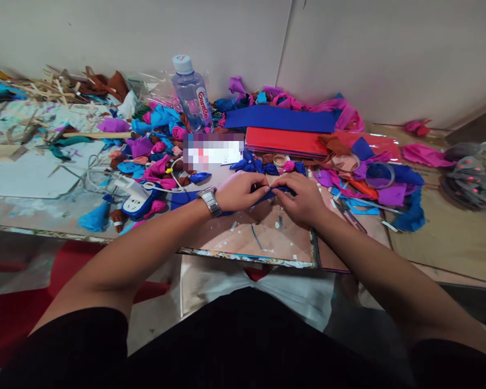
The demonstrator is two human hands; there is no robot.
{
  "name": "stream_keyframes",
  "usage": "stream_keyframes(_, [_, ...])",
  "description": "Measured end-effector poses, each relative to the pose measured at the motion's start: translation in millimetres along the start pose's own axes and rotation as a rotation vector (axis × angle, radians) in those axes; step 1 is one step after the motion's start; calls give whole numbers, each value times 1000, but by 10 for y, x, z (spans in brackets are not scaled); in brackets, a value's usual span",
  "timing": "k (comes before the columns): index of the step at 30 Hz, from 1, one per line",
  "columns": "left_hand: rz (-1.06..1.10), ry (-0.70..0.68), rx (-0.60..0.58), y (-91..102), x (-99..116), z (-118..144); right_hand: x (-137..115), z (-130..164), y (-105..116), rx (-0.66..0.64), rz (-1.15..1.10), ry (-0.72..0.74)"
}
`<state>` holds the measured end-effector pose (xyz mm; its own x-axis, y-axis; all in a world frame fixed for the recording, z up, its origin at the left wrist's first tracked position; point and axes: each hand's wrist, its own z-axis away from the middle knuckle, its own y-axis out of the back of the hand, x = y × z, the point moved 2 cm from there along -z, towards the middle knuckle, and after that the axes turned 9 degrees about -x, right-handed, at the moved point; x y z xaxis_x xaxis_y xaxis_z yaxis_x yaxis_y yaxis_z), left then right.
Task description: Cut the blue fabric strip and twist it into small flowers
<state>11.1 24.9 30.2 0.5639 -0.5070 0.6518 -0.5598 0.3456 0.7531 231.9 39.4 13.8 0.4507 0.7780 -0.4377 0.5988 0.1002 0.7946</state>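
**Two hands pinch a blue strip over a cluttered craft table**

The left hand (240,192) and the right hand (302,199) meet at the near middle of the table (267,246), fingertips almost touching. Between them runs a narrow strip of dark blue paper (281,190). The fingers of both hands are curled in tight and pinch this strip from either side; the left hand also covers the part of it that runs on toward the wrist. A metal watch (209,201) sits on the left wrist.

Just behind the hands lies a row of small rolled blue pieces (254,166). Farther back, a flat red sheet (285,141) lies with a long blue sheet (281,118) behind it. A clear water bottle (193,96) stands upright near the wall, to the left of these sheets. To the left of the hands, a white and blue power strip (136,199) rests among pink and light blue scraps. To the right, scissors (348,213) lie on the table near a roll of clear tape (379,175), both apart from the right hand.
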Motion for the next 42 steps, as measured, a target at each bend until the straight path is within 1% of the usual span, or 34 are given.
stream_keyframes(7, [-18, -21, -6, -5, 24, 2, -35, -4, -4, -40, -9, -2])
stream_keyframes(12, [-5, -6, 15, -4, 1, 8, -10, 2, 9, 2, -79, -2])
stream_keyframes(16, [42, -5, 15, -14, -15, 0, -6, 2, 17, 13, -53, 26])
stream_keyframes(20, [58, 9, 8, -13, -12, -5, -22, 1, 19, 0, -28, 21])
stream_keyframes(28, [28, -17, 17, -3, 11, -7, 10, 5, 15, 3, -14, 24])
stream_keyframes(34, [11, -8, 0, 5, 48, -4, 0, 1, 28, -22, 2, 33])
stream_keyframes(42, [-104, -37, 27, -23, 26, 2, -28, 5, 32, -24, 15, 23])
